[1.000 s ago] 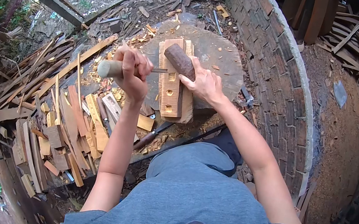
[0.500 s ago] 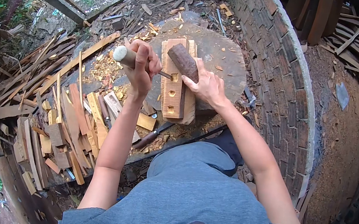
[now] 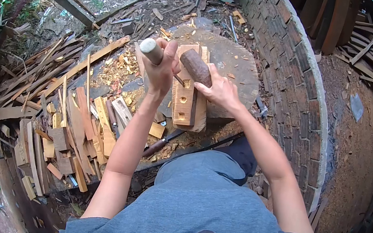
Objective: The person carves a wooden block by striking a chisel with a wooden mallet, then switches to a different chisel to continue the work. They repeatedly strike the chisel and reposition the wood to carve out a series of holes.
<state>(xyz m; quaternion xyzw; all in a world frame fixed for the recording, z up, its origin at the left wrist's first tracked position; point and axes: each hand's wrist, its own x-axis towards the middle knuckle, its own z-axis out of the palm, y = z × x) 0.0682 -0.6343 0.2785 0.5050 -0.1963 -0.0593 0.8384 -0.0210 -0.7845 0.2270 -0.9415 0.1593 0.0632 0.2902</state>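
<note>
My left hand (image 3: 162,72) is closed round the pale wooden handle of a chisel (image 3: 150,49). The chisel's metal blade slants down to a notch in a light-brown wood block (image 3: 182,105). Several square-cut holes with pale edges run along that block. My right hand (image 3: 222,92) grips a thick, dark wooden mallet (image 3: 196,65), whose far end lies over the block near the chisel. Beneath everything, a round tree stump (image 3: 242,66) serves as the work surface, and a second board (image 3: 200,114) lies along the block's right side.
Wood offcuts (image 3: 60,139) and long strips are heaped on the left, with yellow shavings (image 3: 117,72) beside the stump. A dark-handled tool (image 3: 156,147) lies near my legs. A curved brick wall (image 3: 290,95) borders the right side.
My left hand has shifted right and turned the chisel's handle more upright. My right hand keeps the mallet almost in the same place over the block. The view has shifted slightly.
</note>
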